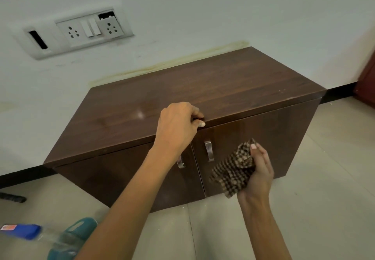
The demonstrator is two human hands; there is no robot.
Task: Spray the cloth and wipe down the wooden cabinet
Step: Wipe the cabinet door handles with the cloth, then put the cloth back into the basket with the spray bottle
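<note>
A low dark-brown wooden cabinet (223,89) stands on the floor against a white wall, its two front doors closed. My left hand (178,125) is at the front edge of the cabinet top, above the gap between the doors, with its fingers curled over that edge. My right hand (257,170) is in front of the right door and holds a bunched brown-and-beige checked cloth (233,172). A clear spray bottle with a blue label (26,232) lies blurred on the floor at the lower left, away from both hands.
Two metal handles (209,151) sit on the doors. A teal slipper (75,237) is at the bottom left. A socket panel (81,30) is on the wall above left. A reddish-brown door (367,81) stands at the right edge, over light floor tiles.
</note>
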